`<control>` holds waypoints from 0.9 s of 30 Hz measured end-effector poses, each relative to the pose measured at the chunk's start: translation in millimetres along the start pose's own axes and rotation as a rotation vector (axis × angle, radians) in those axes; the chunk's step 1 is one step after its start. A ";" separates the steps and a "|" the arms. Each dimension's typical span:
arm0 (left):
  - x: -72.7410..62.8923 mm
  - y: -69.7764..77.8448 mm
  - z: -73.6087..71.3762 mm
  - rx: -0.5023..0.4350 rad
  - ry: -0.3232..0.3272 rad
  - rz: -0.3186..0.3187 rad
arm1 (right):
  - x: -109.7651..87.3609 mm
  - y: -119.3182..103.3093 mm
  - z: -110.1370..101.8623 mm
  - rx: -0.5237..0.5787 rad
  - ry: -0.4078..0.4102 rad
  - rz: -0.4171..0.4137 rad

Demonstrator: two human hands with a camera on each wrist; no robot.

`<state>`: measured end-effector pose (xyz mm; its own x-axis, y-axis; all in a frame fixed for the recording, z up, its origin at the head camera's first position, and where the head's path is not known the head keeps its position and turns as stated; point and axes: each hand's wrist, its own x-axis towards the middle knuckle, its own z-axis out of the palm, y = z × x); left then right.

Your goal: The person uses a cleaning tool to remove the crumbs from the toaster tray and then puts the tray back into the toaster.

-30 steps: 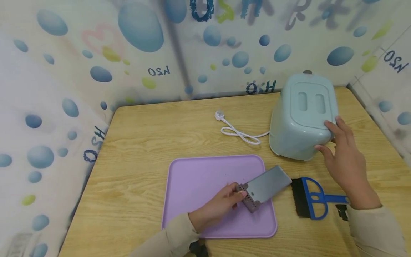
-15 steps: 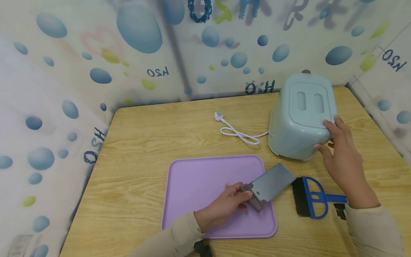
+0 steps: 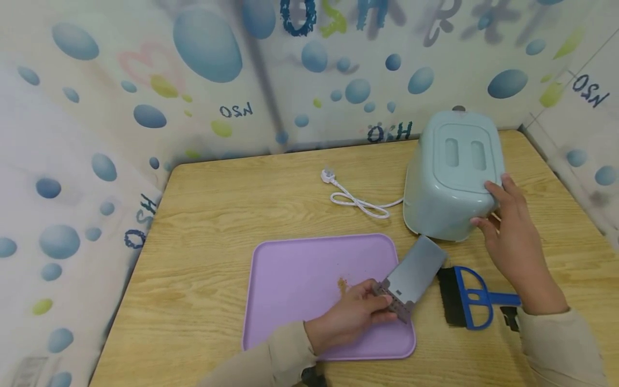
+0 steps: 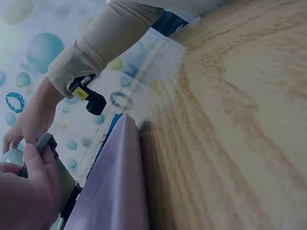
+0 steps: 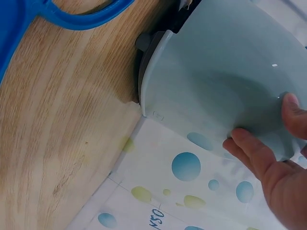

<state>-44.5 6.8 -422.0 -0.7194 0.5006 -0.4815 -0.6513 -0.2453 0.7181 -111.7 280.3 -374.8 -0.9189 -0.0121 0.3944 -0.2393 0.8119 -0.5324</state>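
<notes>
My left hand (image 3: pixel 345 320) pinches the end piece of a flat grey metal crumb tray (image 3: pixel 417 269), thumb on top. The plate slants over the right side of a purple tray (image 3: pixel 290 279), its far end just short of a pale blue toaster (image 3: pixel 447 209). My right hand (image 3: pixel 517 247) grips the toaster's near right corner, fingers at the top edge and thumb on the side. In the right wrist view, the fingertips and thumb touch the toaster's smooth wall (image 5: pixel 216 72). Brown crumbs (image 3: pixel 342 285) lie on the purple tray beside my left hand.
A blue-handled brush (image 3: pixel 476 298) with black bristles lies right of the purple tray, below the toaster. The toaster's white cord and plug (image 3: pixel 358 201) lie looped to its left. A patterned wall (image 3: pixel 309 80) stands behind the wooden table (image 3: pixel 203 231).
My left hand has moved right with the crumb tray, whose far end has swung up toward the toaster. More crumbs now show on the purple tray. The right hand keeps its hold.
</notes>
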 end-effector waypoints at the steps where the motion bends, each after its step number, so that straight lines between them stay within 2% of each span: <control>1: 0.3 -0.7 1.3 -0.017 0.003 -0.007 | 0.0 -0.3 0.1 -0.003 0.000 0.002; 12: 4.9 -6.3 14.0 -0.070 0.029 -0.032 | -0.1 -1.2 1.6 -0.009 0.016 -0.007; 19: 7.1 -11.4 18.2 -0.125 0.021 -0.069 | 0.4 -2.6 2.2 0.007 0.023 -0.016; 27: 9.3 -14.5 29.8 -0.159 0.040 -0.102 | -1.7 0.4 1.8 -0.020 -0.007 0.025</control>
<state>-34.6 39.7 -421.9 -0.6545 0.4970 -0.5698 -0.7492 -0.3245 0.5775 -110.8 279.6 -377.0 -0.9266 0.0048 0.3760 -0.2095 0.8237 -0.5268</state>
